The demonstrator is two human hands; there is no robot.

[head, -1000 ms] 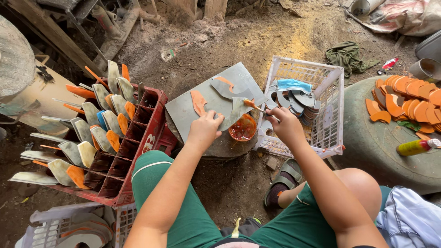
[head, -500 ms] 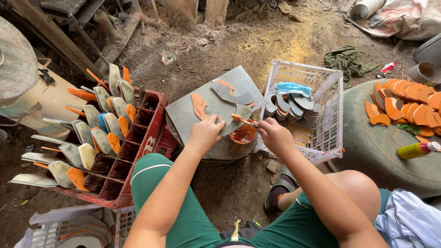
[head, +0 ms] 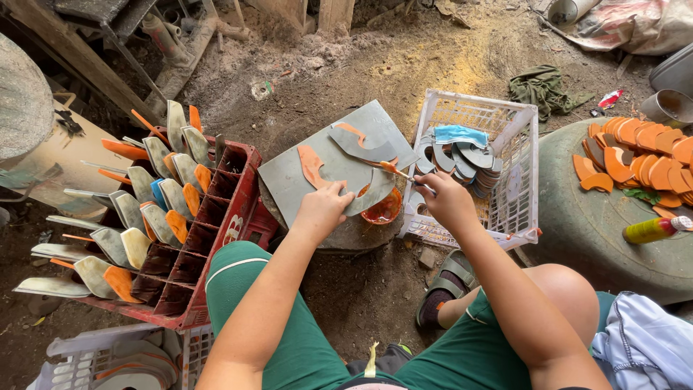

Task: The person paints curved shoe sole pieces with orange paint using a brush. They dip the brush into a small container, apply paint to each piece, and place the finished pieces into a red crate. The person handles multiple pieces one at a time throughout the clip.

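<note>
My left hand (head: 323, 209) presses down on a grey curved sole-shaped piece (head: 367, 193) lying on a grey board (head: 289, 180). My right hand (head: 446, 198) holds a thin brush (head: 399, 172) whose orange-wet tip rests on that piece. A second grey piece (head: 361, 144) with an orange edge lies higher on the board. A small bowl of orange glue (head: 382, 209) sits just below the board's right corner, between my hands.
A red crate (head: 216, 238) at the left holds several grey and orange pieces standing upright. A white basket (head: 505, 180) at the right contains stacked grey pieces. Orange-coated pieces (head: 642, 155) and a yellow bottle (head: 653, 230) lie on a green round surface.
My right hand has drawn back from the basket toward the board, bringing the brush tip onto the grey piece. My left hand stays pressed on it.
</note>
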